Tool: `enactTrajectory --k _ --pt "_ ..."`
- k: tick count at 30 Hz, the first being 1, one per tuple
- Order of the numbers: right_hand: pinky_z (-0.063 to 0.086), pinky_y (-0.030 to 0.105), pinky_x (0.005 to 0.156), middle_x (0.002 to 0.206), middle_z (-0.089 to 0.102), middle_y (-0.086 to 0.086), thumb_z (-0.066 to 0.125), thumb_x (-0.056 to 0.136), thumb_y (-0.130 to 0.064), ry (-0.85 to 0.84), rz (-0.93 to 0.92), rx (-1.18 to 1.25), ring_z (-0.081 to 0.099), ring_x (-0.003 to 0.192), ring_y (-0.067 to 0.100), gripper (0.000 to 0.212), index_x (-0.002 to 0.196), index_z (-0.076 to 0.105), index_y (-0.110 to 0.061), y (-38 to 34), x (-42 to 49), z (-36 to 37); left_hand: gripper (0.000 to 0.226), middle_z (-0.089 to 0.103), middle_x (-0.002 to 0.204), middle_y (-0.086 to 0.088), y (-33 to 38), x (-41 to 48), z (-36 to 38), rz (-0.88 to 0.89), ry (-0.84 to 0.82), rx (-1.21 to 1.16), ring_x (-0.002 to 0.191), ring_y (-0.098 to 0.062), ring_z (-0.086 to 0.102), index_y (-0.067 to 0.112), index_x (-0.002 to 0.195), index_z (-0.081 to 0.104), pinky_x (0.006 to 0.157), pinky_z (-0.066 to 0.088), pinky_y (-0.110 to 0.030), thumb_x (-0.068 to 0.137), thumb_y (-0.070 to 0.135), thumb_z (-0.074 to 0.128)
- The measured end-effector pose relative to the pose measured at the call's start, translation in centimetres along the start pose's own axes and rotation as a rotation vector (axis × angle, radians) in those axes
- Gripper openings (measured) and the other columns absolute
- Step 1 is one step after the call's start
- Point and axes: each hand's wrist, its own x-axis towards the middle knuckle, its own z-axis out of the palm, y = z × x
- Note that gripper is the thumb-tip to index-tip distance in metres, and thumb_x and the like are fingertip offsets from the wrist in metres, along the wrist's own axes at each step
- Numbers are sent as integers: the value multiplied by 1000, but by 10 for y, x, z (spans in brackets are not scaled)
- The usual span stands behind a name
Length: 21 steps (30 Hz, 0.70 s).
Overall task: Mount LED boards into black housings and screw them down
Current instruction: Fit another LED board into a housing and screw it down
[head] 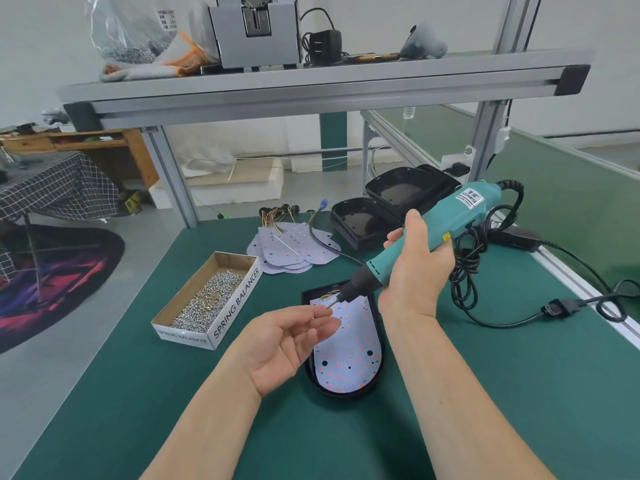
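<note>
A white LED board [349,355] with red dots lies inside a black housing [379,375] on the green mat, in front of me. My right hand [415,268] grips a teal electric screwdriver [426,237], tilted so its bit points down-left over the board's far end. My left hand [291,337] is raised palm-up beside the board, and its thumb and forefinger pinch a small screw [328,306] right at the bit's tip. Whether the screw touches the bit is unclear.
A cardboard box [221,327] of several screws sits left of the housing. Loose LED boards [291,247] with wires lie behind. Empty black housings [391,206] are stacked at the back right. The screwdriver's black cable [485,317] trails right. A shelf rail [311,88] spans overhead.
</note>
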Motion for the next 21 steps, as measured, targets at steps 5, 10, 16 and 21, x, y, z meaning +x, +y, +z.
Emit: enactTrajectory --k 5,10,16,21 --pt "50 27 60 63 60 -1 70 91 -27 5 -2 2 56 60 15 18 90 55 -18 3 -2 1 17 71 84 -28 -4 4 2 11 18 -75 70 -30 75 -8 86 66 46 55 -19 70 -2 64" --pt "50 27 60 63 60 -1 70 92 -26 9 -8 1 56 60 14 17 90 55 -18 4 -4 3 12 64 75 -12 -3 8 0 -3 53 -47 55 -13 60 -2 79 77 42 46 -16 70 1 69" --pt "50 26 60 60 59 -3 69 93 -25 7 -1 4 56 58 13 16 91 55 -17 5 -8 5 13 65 72 -15 -2 5 -5 -32 67 -157 52 -13 59 -6 76 78 40 45 -14 66 -3 71" --pt "50 25 59 60 60 -3 69 92 -25 13 6 6 56 57 13 16 91 55 -18 7 -12 7 15 68 76 -20 0 2 -4 -47 51 -219 53 -15 64 -11 78 75 40 48 -14 65 -4 71"
